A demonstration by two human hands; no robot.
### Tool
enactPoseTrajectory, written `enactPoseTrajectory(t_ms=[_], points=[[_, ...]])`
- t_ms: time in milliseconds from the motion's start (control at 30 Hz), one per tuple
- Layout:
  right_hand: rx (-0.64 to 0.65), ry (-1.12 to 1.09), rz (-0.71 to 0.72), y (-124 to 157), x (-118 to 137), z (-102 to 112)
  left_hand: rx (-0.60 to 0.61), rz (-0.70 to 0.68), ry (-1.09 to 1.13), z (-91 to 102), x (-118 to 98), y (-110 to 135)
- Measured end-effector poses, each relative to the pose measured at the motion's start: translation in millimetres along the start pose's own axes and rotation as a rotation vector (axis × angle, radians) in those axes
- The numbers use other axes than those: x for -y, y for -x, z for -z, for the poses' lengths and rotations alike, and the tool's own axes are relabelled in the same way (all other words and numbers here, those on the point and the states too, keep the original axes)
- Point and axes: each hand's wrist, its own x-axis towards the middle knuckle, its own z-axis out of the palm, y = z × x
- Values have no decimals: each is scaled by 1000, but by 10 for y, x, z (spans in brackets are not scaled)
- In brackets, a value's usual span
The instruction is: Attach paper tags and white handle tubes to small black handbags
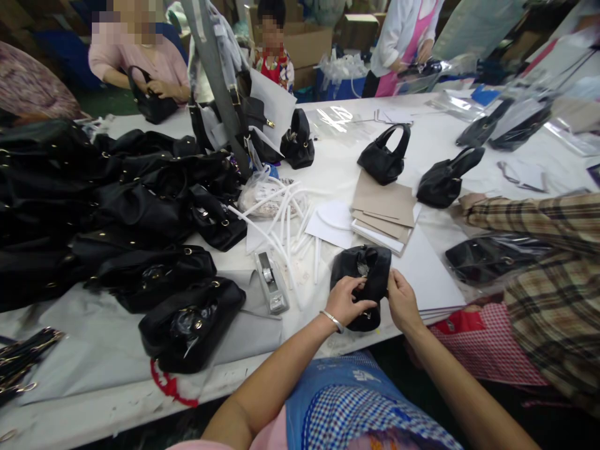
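Note:
A small black handbag [379, 270] lies on the table in front of me, between my two hands. My left hand [349, 303] grips it at the opening, its fingertips hidden inside and the thumb along the near side. On the bag's right edge my right hand [402, 300] is closed, pinching the black material. Some clear plastic shows in the bag's mouth. Just beyond the bag lie white tubes [287, 240] and a stack of brown cardboard sheets [382, 203]. To the left of my left hand sits a tape dispenser [270, 284].
A large heap of black handbags [140, 194] covers the table's left side, by a grey metal post [218, 81]. Finished-looking bags [385, 153] stand farther back. A co-worker's plaid sleeve [529, 215] reaches in from the right. Other people work across the table. Black straps [28, 356] lie front left.

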Motion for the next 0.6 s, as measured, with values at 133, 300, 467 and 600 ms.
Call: enactPoseTrajectory(t_ms=[133, 300, 467, 600], points=[[57, -161, -45, -15, -47, 39, -46, -79, -34, 6, 102, -35], [280, -229, -101, -65, 17, 135, 130, -83, -254, 35, 182, -156], [404, -84, -3, -128, 135, 242, 100, -139, -271, 54, 247, -305], [332, 102, 176, -171, 126, 292, 97, -178, -169, 87, 273, -432]])
